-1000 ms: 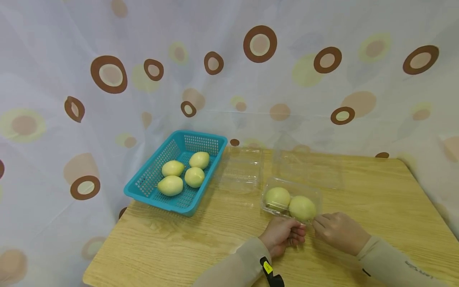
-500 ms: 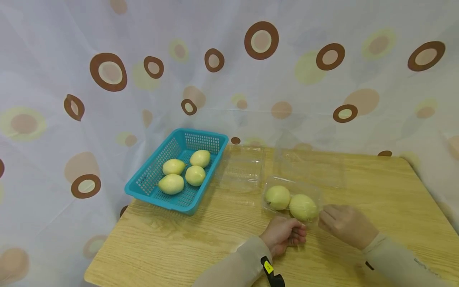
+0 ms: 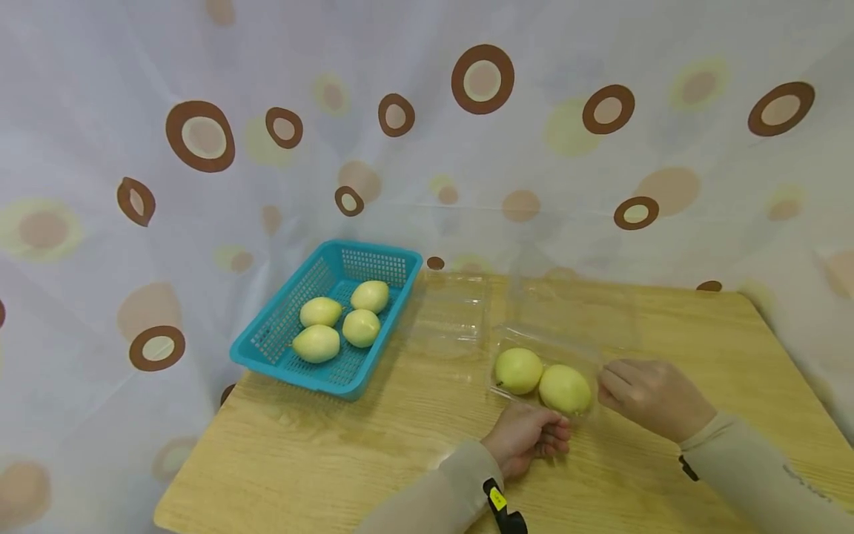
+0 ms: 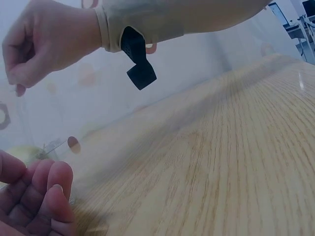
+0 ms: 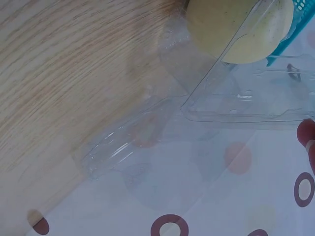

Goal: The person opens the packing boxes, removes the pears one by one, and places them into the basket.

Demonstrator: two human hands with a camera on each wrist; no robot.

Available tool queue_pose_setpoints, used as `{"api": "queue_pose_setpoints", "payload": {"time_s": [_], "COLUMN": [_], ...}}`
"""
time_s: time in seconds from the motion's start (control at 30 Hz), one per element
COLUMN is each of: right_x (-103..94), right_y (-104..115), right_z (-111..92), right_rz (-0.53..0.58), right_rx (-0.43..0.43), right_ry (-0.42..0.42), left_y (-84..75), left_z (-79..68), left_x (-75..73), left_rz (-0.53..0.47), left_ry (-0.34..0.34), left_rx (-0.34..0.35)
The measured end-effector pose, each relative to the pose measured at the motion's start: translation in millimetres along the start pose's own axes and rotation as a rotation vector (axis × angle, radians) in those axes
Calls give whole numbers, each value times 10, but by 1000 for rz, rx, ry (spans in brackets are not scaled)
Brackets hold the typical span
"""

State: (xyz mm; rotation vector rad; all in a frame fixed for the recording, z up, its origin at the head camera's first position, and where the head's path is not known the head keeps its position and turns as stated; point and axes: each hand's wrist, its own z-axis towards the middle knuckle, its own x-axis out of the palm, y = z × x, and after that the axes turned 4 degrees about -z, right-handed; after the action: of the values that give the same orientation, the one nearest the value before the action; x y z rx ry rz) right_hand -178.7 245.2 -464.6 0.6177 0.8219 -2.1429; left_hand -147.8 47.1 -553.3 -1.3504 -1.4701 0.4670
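Two pale yellow-green pears lie side by side in a clear plastic clamshell box at the centre right of the table. My left hand is at the box's front edge, fingers curled, pinching the rim. My right hand pinches the edge of the box's clear lid at the right corner. In the right wrist view the lid is tilted up over a speckled pear, with fingertips at its edge. In the left wrist view my right hand is raised above my left.
A blue perforated basket with several more pears stands to the left. Behind the box, other clear plastic containers lie on the wooden table. A patterned curtain hangs along the table's back edge.
My right hand has moved up and to the right from the front edge, and the lid's front edge has risen with it. My left hand has stayed in place.
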Motion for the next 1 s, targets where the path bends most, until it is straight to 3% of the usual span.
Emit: {"api": "queue_pose_setpoints", "payload": {"time_s": [0.47, 0.63, 0.77, 1.0], "right_x": [46, 58, 68, 116], "right_y": [11, -30, -82, -146], "right_z": [-78, -103, -121, -181], "right_rz": [8, -50, -89, 41], "right_rx": [20, 63, 195, 530], "right_ry": [-11, -58, -90, -84], "left_y": [5, 14, 24, 37], "left_z": [-2, 11, 22, 17], "left_x": [-19, -41, -54, -60], "left_rz": [25, 22, 18, 15], "left_ry": [31, 56, 76, 86], "left_rx": [13, 16, 24, 30]}}
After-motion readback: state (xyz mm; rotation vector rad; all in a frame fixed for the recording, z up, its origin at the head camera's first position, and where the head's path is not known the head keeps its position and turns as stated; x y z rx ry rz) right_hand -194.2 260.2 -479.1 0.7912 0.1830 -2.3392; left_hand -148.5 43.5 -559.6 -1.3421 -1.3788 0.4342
